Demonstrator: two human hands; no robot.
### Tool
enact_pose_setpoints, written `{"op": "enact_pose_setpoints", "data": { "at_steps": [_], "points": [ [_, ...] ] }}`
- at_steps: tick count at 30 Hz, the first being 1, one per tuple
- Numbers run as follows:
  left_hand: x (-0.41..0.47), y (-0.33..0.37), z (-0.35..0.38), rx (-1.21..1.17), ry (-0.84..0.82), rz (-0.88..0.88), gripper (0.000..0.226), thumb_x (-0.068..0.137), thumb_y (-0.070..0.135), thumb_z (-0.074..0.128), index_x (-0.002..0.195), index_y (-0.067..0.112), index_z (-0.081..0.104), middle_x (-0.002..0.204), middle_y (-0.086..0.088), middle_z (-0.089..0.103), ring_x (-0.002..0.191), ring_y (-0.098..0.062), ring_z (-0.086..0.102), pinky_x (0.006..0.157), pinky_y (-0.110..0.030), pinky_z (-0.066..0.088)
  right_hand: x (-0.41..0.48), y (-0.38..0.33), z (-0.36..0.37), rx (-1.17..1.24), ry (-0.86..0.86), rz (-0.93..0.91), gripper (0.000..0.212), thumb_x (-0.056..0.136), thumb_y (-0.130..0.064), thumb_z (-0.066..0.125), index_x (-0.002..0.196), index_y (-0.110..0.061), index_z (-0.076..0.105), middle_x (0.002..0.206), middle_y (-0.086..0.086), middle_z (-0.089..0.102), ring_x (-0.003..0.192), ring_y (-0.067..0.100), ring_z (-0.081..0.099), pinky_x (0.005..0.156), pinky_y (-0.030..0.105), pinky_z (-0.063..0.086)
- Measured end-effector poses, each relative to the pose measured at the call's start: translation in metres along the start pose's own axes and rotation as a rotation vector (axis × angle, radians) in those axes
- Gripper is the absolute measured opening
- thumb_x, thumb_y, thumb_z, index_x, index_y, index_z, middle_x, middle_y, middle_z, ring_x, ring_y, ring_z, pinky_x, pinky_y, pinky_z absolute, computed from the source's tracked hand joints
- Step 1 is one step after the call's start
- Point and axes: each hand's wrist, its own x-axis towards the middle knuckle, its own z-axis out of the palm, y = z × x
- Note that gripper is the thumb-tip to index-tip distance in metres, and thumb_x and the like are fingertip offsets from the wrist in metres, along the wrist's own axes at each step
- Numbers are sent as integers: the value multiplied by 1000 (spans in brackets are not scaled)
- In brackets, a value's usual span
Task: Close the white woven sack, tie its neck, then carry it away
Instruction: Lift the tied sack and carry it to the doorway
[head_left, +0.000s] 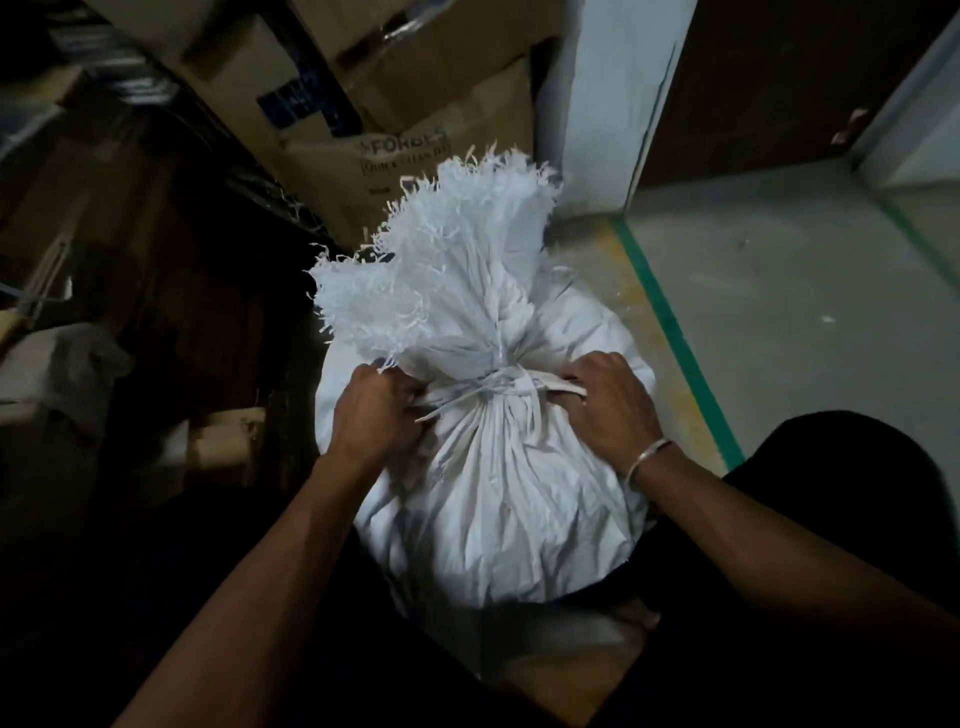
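Dim storage space surrounded the work: dark shelving on the left, stacked cardboard boxes (395, 93) behind, and bare concrete floor (779, 291) with a green line (675, 338) on the right. At the left, the left hand (371, 410) was clenched around one end of the tie strip (498, 387), pulling it outward. Between the arms, the white sack (498, 499) stood upright on the floor in front of the person's knees, full and rounded, its neck gathered and cinched by the strip, with the frayed mouth (441, 265) fanning out above. At the right, the right hand (610, 405), a thin bangle (647, 457) on its wrist, gripped the other end.

The knot looked only partly drawn. If either hand let go early, the slippery strip could probably loosen and the neck reopen. A hard uneven pull might snap the strip or tip the sack over. Lifted on a weak knot, it would likely spill.
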Motion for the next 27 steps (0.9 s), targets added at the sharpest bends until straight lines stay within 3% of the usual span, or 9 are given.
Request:
{"op": "enact_pose_setpoints", "data": {
  "at_steps": [2, 4, 7, 9, 12, 14, 19, 23, 27],
  "points": [
    [5, 9, -5, -50, 53, -12, 19, 74, 36, 73, 84, 21, 79, 85, -5, 74, 83, -30, 68, 69, -37, 56, 2, 5, 1, 36, 54, -15, 7, 83, -20, 77, 86, -14, 74, 85, 5, 69, 85, 29, 60, 75, 39, 47],
    [11, 8, 2, -74, 84, -8, 23, 76, 34, 71, 91, 19, 80, 88, -10, 77, 83, -33, 71, 73, -39, 59, 4, 6, 1, 41, 101, 5, 10, 82, -9, 77, 85, -15, 70, 84, 3, 69, 84, 25, 59, 73, 34, 42],
    [17, -19, 14, -141, -134, -165, 62, 86, 65, 62, 127, 20, 68, 130, -11, 68, 122, -24, 60, 108, -40, 47, 21, 8, -3, 105, 111, 134, 13, 82, -4, 75, 90, -13, 68, 89, 1, 68, 88, 18, 55, 76, 25, 37],
    [24, -29, 11, -62, -251, -168, 66, 91, 67, 53, 131, 15, 64, 140, -11, 59, 133, -30, 52, 112, -31, 34, 35, 9, -11, 164, 105, 170, 12, 83, -4, 72, 92, -10, 68, 90, 2, 68, 89, 17, 56, 78, 26, 39],
    [47, 9, -31, -67, -146, -29, 41, 86, 34, 52, 97, 4, 78, 105, -17, 74, 104, -37, 67, 95, -34, 41, 59, 9, -30, 250, 123, 211, 12, 82, -7, 64, 93, -6, 69, 90, 7, 69, 89, 20, 59, 80, 28, 44],
    [68, 39, -62, -169, -177, -34, 39, 77, 29, 47, 78, 4, 78, 86, -18, 76, 87, -38, 71, 82, -37, 54, 78, 8, -49, 299, 127, 290, 11, 83, -10, 64, 92, -5, 69, 90, 8, 69, 88, 20, 60, 79, 26, 43],
    [110, 96, -133, -153, -277, -112, 38, 76, 30, 52, 83, 5, 79, 90, -19, 77, 90, -43, 72, 79, -51, 59, 119, 7, -134, 375, 107, 405, 7, 85, -12, 64, 88, -7, 68, 88, 4, 67, 85, 18, 59, 75, 17, 40],
    [136, 174, -201, -124, -258, -79, 39, 80, 37, 58, 95, 10, 81, 99, -16, 78, 100, -39, 72, 86, -50, 58, 143, 18, -237, 471, 104, 438, 6, 87, -13, 64, 90, -8, 67, 90, 3, 66, 87, 17, 61, 79, 8, 41],
    [167, 277, -258, -144, -191, -73, 44, 80, 50, 61, 95, 14, 82, 93, -9, 79, 96, -30, 75, 83, -43, 59, 167, 49, -343, 499, 161, 420, 7, 84, -16, 63, 88, -12, 67, 87, -1, 66, 83, 18, 62, 79, 24, 48]
  ]
}}
